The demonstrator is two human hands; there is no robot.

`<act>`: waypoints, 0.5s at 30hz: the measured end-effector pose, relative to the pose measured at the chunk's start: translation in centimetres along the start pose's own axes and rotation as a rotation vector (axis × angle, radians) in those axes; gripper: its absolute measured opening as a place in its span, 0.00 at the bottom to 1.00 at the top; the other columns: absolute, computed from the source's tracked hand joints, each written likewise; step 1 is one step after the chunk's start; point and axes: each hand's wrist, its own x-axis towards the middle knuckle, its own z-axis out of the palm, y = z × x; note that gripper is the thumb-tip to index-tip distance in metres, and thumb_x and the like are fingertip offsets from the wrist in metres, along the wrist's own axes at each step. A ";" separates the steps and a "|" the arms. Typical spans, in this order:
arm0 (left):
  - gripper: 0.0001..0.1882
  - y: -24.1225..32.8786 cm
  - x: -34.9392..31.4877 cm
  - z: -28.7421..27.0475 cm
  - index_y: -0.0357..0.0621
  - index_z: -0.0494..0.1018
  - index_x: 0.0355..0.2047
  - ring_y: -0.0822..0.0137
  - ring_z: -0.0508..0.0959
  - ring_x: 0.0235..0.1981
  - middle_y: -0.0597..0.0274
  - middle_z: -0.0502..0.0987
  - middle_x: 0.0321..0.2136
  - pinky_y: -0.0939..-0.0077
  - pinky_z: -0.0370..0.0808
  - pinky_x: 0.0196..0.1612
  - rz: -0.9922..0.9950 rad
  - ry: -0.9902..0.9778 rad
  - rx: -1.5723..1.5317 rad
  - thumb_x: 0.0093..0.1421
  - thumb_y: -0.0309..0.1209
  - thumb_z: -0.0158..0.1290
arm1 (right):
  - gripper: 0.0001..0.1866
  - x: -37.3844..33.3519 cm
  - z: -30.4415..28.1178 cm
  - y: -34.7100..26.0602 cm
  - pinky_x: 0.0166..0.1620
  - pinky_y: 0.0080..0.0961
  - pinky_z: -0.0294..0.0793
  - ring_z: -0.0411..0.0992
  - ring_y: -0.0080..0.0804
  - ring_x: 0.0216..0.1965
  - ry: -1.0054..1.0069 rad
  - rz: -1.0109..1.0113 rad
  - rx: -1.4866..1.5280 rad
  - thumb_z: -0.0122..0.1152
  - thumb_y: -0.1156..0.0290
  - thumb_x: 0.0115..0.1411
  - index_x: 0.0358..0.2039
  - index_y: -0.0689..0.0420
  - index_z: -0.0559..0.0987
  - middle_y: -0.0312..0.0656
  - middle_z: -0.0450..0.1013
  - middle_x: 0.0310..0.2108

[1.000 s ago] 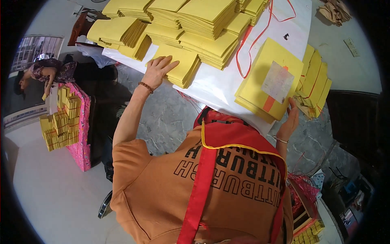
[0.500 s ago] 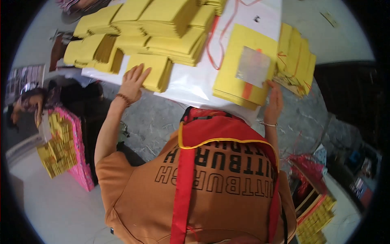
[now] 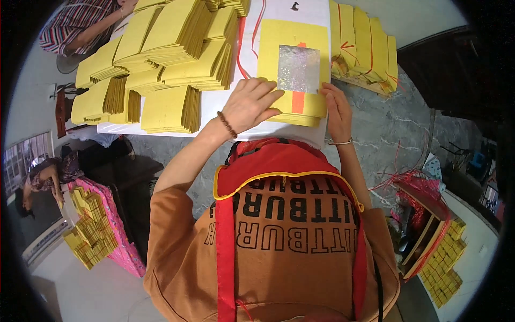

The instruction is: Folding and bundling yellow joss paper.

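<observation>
A stack of flat yellow paper sheets (image 3: 268, 48) lies near the right edge of the white-covered table. On its top sheet sit a silvery foil square (image 3: 299, 68) and an orange strip (image 3: 298, 102). My left hand (image 3: 250, 105), with a beaded bracelet at the wrist, reaches over the stack's left edge, fingers spread and stretched toward the foil. At the right edge of the stack, my right hand (image 3: 338, 114) stands upright, fingers extended with their tips touching or close to the paper. Neither hand visibly grips anything.
Folded yellow paper bundles (image 3: 170, 109) are piled on the table's left. Beyond its right edge are more yellow bundles tied with red string (image 3: 370, 45). A person in a striped shirt (image 3: 80, 27) is at the far left; another person (image 3: 45, 180) is lower left. Red string (image 3: 242, 51) crosses the tabletop.
My left hand has left a folded bundle and come right to the foil-topped stack. My right hand stays at the stack's right edge. The whole view has shifted.
</observation>
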 end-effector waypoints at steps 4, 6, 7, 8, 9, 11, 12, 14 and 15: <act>0.21 0.2 0.5 0.6 0.43 0.70 0.43 0.59 0.68 0.42 0.59 0.69 0.41 0.66 0.65 0.42 0.057 -0.086 0.078 0.49 0.38 0.55 | 0.12 0.0 0.1 -0.6 0.50 0.26 0.64 0.68 0.36 0.46 -0.001 0.023 0.001 0.46 0.69 0.61 0.35 0.64 0.76 0.46 0.70 0.44; 0.22 0.1 0.6 0.6 0.42 0.69 0.44 0.59 0.68 0.43 0.58 0.69 0.41 0.66 0.65 0.43 0.086 -0.106 0.101 0.49 0.38 0.55 | 0.13 0.0 0.2 -0.5 0.49 0.26 0.64 0.68 0.36 0.45 0.001 0.025 -0.001 0.47 0.69 0.61 0.35 0.64 0.76 0.46 0.70 0.44; 0.23 0.0 0.5 0.7 0.42 0.69 0.44 0.59 0.68 0.44 0.57 0.69 0.42 0.67 0.65 0.44 0.104 -0.121 0.129 0.48 0.39 0.55 | 0.12 0.1 0.2 -0.4 0.49 0.25 0.64 0.68 0.36 0.45 -0.003 0.013 -0.010 0.47 0.69 0.60 0.35 0.64 0.76 0.46 0.70 0.44; 0.23 -0.1 0.5 0.6 0.42 0.69 0.44 0.59 0.68 0.44 0.57 0.69 0.42 0.67 0.65 0.44 0.107 -0.122 0.127 0.48 0.39 0.55 | 0.12 0.0 0.2 -0.4 0.49 0.25 0.64 0.68 0.37 0.45 -0.008 0.001 -0.019 0.47 0.69 0.60 0.35 0.64 0.76 0.46 0.70 0.43; 0.24 -0.2 0.6 0.5 0.43 0.69 0.45 0.59 0.67 0.44 0.57 0.69 0.43 0.67 0.64 0.44 0.126 -0.116 0.122 0.48 0.39 0.55 | 0.12 0.0 0.1 -0.3 0.49 0.25 0.64 0.68 0.37 0.45 -0.005 0.003 -0.018 0.47 0.69 0.60 0.35 0.64 0.76 0.46 0.70 0.43; 0.25 -0.3 0.6 0.4 0.43 0.68 0.46 0.59 0.67 0.45 0.57 0.69 0.44 0.67 0.64 0.45 0.147 -0.112 0.116 0.48 0.40 0.55 | 0.11 -0.1 0.1 -0.2 0.49 0.26 0.64 0.68 0.36 0.45 -0.012 0.022 -0.006 0.49 0.70 0.59 0.35 0.63 0.77 0.46 0.70 0.43; 0.25 -0.3 0.6 0.3 0.43 0.69 0.46 0.59 0.67 0.45 0.57 0.69 0.44 0.66 0.63 0.45 0.121 -0.096 0.073 0.49 0.40 0.55 | 0.11 -0.2 0.1 -0.2 0.49 0.26 0.64 0.68 0.36 0.45 -0.011 0.023 -0.006 0.49 0.70 0.59 0.35 0.63 0.77 0.46 0.70 0.43; 0.25 -0.5 0.6 0.3 0.43 0.69 0.46 0.59 0.67 0.46 0.58 0.69 0.44 0.66 0.63 0.45 0.095 -0.079 0.029 0.49 0.40 0.55 | 0.09 -0.5 0.2 -0.3 0.49 0.27 0.64 0.68 0.36 0.45 0.039 -0.068 -0.116 0.51 0.72 0.57 0.35 0.61 0.77 0.45 0.70 0.43; 0.24 -0.7 0.6 0.3 0.43 0.69 0.45 0.59 0.67 0.46 0.58 0.69 0.44 0.65 0.63 0.46 0.091 -0.084 0.026 0.49 0.40 0.55 | 0.09 -0.5 0.2 -0.4 0.49 0.27 0.64 0.68 0.36 0.45 0.038 -0.067 -0.118 0.51 0.72 0.57 0.35 0.61 0.77 0.45 0.70 0.43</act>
